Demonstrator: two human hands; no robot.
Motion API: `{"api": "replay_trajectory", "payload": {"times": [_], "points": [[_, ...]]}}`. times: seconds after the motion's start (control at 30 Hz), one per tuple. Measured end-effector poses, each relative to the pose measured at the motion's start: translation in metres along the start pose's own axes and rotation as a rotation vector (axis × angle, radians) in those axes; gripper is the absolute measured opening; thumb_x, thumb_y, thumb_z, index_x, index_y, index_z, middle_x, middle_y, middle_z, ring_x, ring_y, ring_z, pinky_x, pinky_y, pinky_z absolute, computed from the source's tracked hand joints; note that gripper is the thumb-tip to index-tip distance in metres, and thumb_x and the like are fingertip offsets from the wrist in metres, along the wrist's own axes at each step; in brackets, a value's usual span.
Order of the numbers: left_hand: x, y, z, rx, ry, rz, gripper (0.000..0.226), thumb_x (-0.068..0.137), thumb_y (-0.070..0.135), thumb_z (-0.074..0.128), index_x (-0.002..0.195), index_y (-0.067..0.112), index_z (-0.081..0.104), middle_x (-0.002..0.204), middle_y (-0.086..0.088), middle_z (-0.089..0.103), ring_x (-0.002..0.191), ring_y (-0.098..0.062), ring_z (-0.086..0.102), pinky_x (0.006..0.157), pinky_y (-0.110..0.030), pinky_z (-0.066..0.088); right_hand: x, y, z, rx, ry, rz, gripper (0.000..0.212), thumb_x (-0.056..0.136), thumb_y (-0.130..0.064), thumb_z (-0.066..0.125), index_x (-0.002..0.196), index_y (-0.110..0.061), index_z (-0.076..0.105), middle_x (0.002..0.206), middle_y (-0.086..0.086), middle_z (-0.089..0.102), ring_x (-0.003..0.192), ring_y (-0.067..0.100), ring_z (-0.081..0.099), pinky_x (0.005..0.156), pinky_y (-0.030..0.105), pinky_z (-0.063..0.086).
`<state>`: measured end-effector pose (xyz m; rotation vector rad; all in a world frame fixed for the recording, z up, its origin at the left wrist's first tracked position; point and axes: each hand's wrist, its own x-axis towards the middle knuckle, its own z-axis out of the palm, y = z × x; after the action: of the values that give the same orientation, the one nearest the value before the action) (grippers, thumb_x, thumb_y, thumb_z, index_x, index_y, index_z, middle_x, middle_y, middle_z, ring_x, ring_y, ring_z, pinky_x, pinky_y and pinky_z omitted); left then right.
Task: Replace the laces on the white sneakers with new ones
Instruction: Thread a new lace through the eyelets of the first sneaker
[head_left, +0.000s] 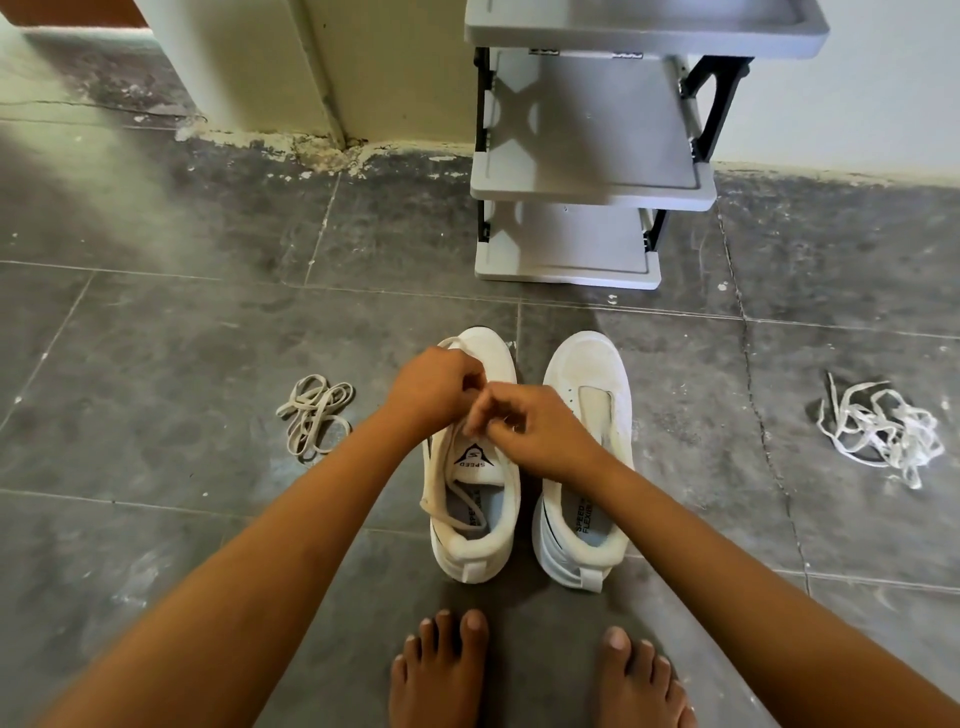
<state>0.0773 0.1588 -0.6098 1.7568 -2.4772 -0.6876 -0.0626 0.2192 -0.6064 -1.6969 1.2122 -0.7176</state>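
Observation:
Two white sneakers stand side by side on the grey floor, toes pointing away from me. The left sneaker (470, 540) has a beige lace (457, 501) threaded in it, one end trailing into its opening. My left hand (434, 387) and my right hand (524, 423) meet over its eyelets, both with curled fingers pinching that lace. The right sneaker (587, 395) has no lace and its tongue lies bare. A beige lace bundle (314, 415) lies on the floor to the left. A tangle of white laces (883, 428) lies far right.
A grey plastic shoe rack (592, 182) with several shelves stands against the wall just beyond the sneakers. My bare feet (540, 670) are on the tiles right behind the sneakers' heels. A cream wall corner (291, 78) rises at the back left.

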Motion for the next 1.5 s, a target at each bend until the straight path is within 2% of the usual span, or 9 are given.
{"api": "replay_trajectory", "payload": {"times": [0.13, 0.27, 0.47, 0.63, 0.77, 0.93, 1.1, 1.33, 1.5], "points": [[-0.001, 0.0, 0.004, 0.041, 0.019, -0.011, 0.019, 0.088, 0.016, 0.055, 0.095, 0.017, 0.072, 0.087, -0.005, 0.069, 0.079, -0.021, 0.061, 0.068, -0.031, 0.051, 0.005, 0.019, -0.005, 0.0, 0.308, 0.26, 0.011, 0.083, -0.013, 0.067, 0.092, -0.014, 0.062, 0.085, -0.007, 0.061, 0.072, 0.001, 0.055, 0.065, 0.01, 0.042], [-0.002, 0.002, 0.008, 0.033, 0.046, -0.014, 0.019, 0.088, 0.017, 0.054, 0.093, 0.018, 0.073, 0.087, -0.005, 0.07, 0.077, -0.021, 0.061, 0.065, -0.031, 0.049, 0.017, 0.029, -0.005, -0.084, 0.149, 0.453, 0.047, 0.075, -0.034, 0.077, 0.113, -0.013, 0.059, 0.097, -0.004, 0.06, 0.087, 0.01, 0.056, 0.075, 0.02, 0.043], [0.0, -0.002, 0.008, -0.059, 0.152, -0.116, 0.016, 0.085, 0.014, 0.058, 0.093, 0.014, 0.072, 0.091, -0.006, 0.07, 0.085, -0.023, 0.062, 0.071, -0.031, 0.05, 0.02, 0.032, -0.004, -0.086, 0.107, 0.468, 0.053, 0.073, -0.034, 0.078, 0.119, -0.018, 0.057, 0.101, -0.003, 0.06, 0.088, 0.011, 0.055, 0.073, 0.026, 0.046], [-0.001, 0.004, 0.001, -0.215, 0.169, -0.05, 0.009, 0.083, 0.017, 0.064, 0.087, 0.015, 0.071, 0.082, 0.002, 0.067, 0.078, -0.013, 0.06, 0.071, -0.027, 0.048, 0.022, 0.035, 0.0, -0.194, 0.048, 0.384, 0.051, 0.078, -0.036, 0.071, 0.125, -0.027, 0.055, 0.116, 0.003, 0.058, 0.095, 0.012, 0.054, 0.078, 0.024, 0.04], [-0.001, 0.005, 0.007, -0.07, 0.054, -0.049, 0.015, 0.083, 0.014, 0.061, 0.092, 0.014, 0.073, 0.088, -0.005, 0.07, 0.082, -0.02, 0.062, 0.075, -0.034, 0.053, 0.022, 0.037, -0.001, -0.17, 0.034, 0.396, 0.05, 0.08, -0.034, 0.07, 0.127, -0.028, 0.055, 0.119, 0.005, 0.056, 0.094, 0.012, 0.053, 0.078, 0.025, 0.042], [-0.003, 0.003, 0.009, -0.018, 0.076, -0.1, 0.02, 0.083, 0.01, 0.057, 0.093, 0.012, 0.074, 0.09, -0.009, 0.069, 0.084, -0.024, 0.061, 0.065, -0.029, 0.044, 0.021, 0.036, -0.001, -0.147, 0.051, 0.394, 0.048, 0.08, -0.032, 0.07, 0.126, -0.028, 0.056, 0.117, 0.003, 0.056, 0.093, 0.009, 0.051, 0.078, 0.024, 0.041], [-0.003, 0.009, 0.016, -0.069, 0.045, -0.088, 0.02, 0.088, 0.012, 0.053, 0.097, 0.011, 0.072, 0.091, -0.011, 0.069, 0.084, -0.024, 0.061, 0.067, -0.031, 0.046, 0.019, 0.034, -0.002, -0.114, 0.04, 0.403, 0.05, 0.08, -0.033, 0.07, 0.127, -0.028, 0.054, 0.117, 0.002, 0.057, 0.095, 0.011, 0.052, 0.08, 0.027, 0.045], [0.0, 0.01, 0.026, -0.351, 0.038, -0.264, 0.014, 0.083, 0.006, 0.059, 0.086, 0.013, 0.07, 0.091, -0.003, 0.069, 0.089, -0.02, 0.063, 0.083, -0.036, 0.053, 0.016, 0.035, -0.007, -0.008, 0.104, 0.459, 0.054, 0.077, -0.032, 0.076, 0.124, -0.016, 0.055, 0.115, -0.002, 0.061, 0.098, 0.01, 0.054, 0.085, 0.024, 0.044], [-0.001, 0.009, 0.029, -0.672, 0.032, -0.369, 0.024, 0.083, 0.0, 0.058, 0.066, 0.017, 0.061, 0.067, 0.003, 0.059, 0.071, -0.015, 0.058, 0.067, -0.026, 0.051, 0.016, 0.034, -0.006, 0.021, 0.116, 0.471, 0.051, 0.075, -0.032, 0.077, 0.119, -0.014, 0.058, 0.114, 0.0, 0.063, 0.1, 0.012, 0.055, 0.088, 0.026, 0.045]]}}
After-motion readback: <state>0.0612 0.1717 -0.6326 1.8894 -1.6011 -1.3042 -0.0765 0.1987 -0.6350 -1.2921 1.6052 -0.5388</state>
